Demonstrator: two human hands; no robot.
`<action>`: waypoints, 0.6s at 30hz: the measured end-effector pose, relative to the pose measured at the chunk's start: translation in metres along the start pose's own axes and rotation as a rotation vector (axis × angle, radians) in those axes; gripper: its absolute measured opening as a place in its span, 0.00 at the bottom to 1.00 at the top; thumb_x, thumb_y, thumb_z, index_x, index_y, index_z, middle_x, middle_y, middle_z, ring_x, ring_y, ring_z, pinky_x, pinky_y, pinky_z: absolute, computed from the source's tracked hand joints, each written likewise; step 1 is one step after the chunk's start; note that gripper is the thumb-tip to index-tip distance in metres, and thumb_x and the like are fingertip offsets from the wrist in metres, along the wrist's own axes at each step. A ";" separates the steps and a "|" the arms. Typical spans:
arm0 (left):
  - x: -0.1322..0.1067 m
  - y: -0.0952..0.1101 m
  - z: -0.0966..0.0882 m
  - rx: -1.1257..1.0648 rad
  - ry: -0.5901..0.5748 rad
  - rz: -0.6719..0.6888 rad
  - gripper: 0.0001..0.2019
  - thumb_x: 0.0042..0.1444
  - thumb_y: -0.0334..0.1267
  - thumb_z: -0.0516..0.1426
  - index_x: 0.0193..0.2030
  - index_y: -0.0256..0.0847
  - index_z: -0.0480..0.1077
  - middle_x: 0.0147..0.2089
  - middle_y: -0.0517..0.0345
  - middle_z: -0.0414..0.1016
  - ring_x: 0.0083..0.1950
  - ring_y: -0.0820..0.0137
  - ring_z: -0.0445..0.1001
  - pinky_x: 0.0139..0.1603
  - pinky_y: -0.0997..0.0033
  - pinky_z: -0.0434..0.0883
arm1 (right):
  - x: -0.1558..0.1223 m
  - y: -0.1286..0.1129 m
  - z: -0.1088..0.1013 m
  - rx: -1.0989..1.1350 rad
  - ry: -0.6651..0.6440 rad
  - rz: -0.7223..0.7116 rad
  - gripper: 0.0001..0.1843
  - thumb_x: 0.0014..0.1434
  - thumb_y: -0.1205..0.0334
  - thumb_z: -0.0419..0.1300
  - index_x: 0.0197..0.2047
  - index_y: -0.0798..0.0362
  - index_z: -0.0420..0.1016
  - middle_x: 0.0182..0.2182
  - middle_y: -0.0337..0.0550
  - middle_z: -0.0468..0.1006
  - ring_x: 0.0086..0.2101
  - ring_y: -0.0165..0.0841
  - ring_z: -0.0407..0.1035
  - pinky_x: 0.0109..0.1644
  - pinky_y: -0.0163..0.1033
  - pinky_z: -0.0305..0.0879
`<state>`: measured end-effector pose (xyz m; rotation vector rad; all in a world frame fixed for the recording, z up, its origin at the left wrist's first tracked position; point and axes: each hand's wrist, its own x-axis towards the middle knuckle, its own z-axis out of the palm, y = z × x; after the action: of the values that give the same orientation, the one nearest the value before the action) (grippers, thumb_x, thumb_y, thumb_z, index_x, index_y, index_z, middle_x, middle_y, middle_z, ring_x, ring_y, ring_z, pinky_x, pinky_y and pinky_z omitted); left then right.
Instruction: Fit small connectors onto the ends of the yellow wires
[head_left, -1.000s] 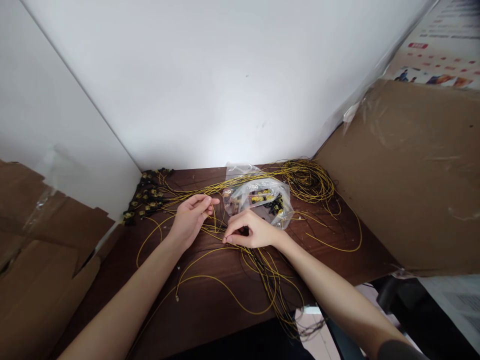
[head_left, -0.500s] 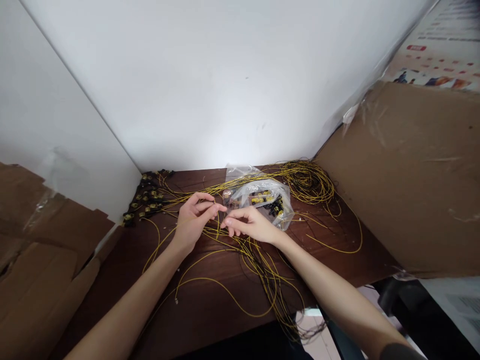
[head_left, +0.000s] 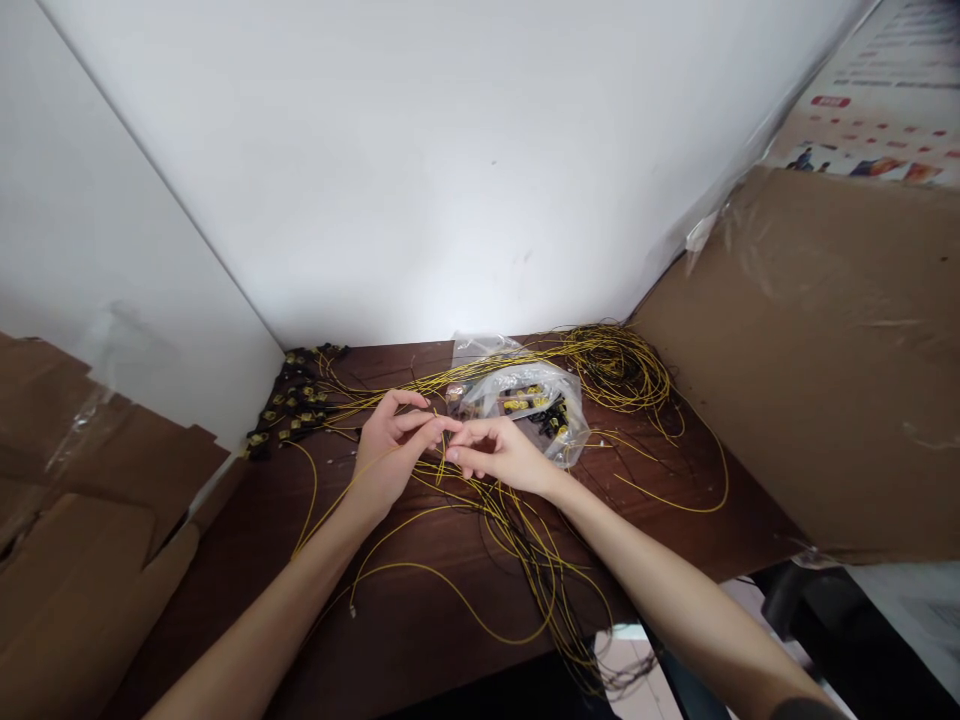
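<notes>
My left hand and my right hand meet fingertip to fingertip over the middle of the dark table. Between the left thumb and fingers I pinch a thin yellow wire. The right fingertips are pressed together against the left ones; whatever they hold is too small to make out. Below the hands runs a loose bundle of yellow and black wires, spilling over the table's front edge. Just behind the right hand lies a clear plastic bag with small black and yellow parts in it.
Black and yellow connectors are heaped at the left, their wires running to a coil at the back right. Cardboard panels flank the brown table, with a white wall behind.
My right hand has closed in on the left, so that the fingertips now touch. The wires and the bag stay where they were.
</notes>
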<state>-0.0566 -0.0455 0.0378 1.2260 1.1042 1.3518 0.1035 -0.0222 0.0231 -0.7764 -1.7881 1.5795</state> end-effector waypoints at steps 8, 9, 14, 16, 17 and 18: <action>0.004 -0.002 -0.005 -0.144 0.093 -0.039 0.10 0.48 0.34 0.62 0.36 0.34 0.67 0.33 0.52 0.79 0.26 0.79 0.67 0.31 0.77 0.65 | -0.003 -0.002 -0.001 -0.090 -0.152 0.000 0.12 0.52 0.57 0.61 0.29 0.59 0.72 0.20 0.37 0.71 0.21 0.24 0.64 0.27 0.30 0.60; 0.004 -0.002 -0.006 -0.167 0.103 -0.044 0.10 0.47 0.34 0.62 0.35 0.34 0.67 0.33 0.52 0.79 0.26 0.79 0.67 0.31 0.77 0.65 | -0.003 -0.003 -0.001 -0.107 -0.170 0.000 0.12 0.53 0.57 0.61 0.29 0.59 0.72 0.20 0.37 0.71 0.21 0.24 0.64 0.26 0.30 0.60; 0.005 -0.001 -0.006 -0.199 0.117 -0.053 0.09 0.46 0.34 0.62 0.34 0.34 0.69 0.30 0.54 0.78 0.25 0.78 0.66 0.30 0.77 0.65 | -0.004 -0.005 -0.004 -0.138 -0.228 0.001 0.11 0.53 0.57 0.60 0.29 0.58 0.73 0.20 0.37 0.71 0.21 0.24 0.65 0.27 0.30 0.60; 0.005 -0.001 -0.005 -0.157 0.109 -0.038 0.08 0.47 0.35 0.61 0.33 0.34 0.69 0.29 0.55 0.77 0.25 0.78 0.66 0.29 0.77 0.64 | -0.003 -0.005 -0.005 -0.141 -0.189 -0.008 0.12 0.53 0.56 0.60 0.28 0.58 0.72 0.20 0.37 0.71 0.21 0.24 0.64 0.27 0.30 0.60; 0.004 -0.001 -0.005 -0.125 0.103 -0.027 0.08 0.47 0.35 0.61 0.33 0.34 0.70 0.28 0.55 0.77 0.25 0.78 0.65 0.29 0.78 0.64 | -0.003 -0.004 -0.006 -0.138 -0.139 -0.016 0.13 0.53 0.55 0.60 0.28 0.58 0.72 0.20 0.37 0.71 0.21 0.23 0.64 0.26 0.30 0.60; 0.004 0.000 -0.004 -0.086 0.095 -0.015 0.07 0.48 0.36 0.61 0.33 0.35 0.70 0.28 0.56 0.76 0.25 0.78 0.65 0.28 0.78 0.64 | -0.002 -0.003 -0.007 -0.129 -0.075 -0.023 0.13 0.53 0.55 0.60 0.28 0.58 0.72 0.20 0.37 0.71 0.21 0.23 0.63 0.25 0.30 0.60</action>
<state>-0.0609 -0.0416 0.0375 1.0991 1.1072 1.4437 0.1102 -0.0194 0.0271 -0.7620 -1.9618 1.5073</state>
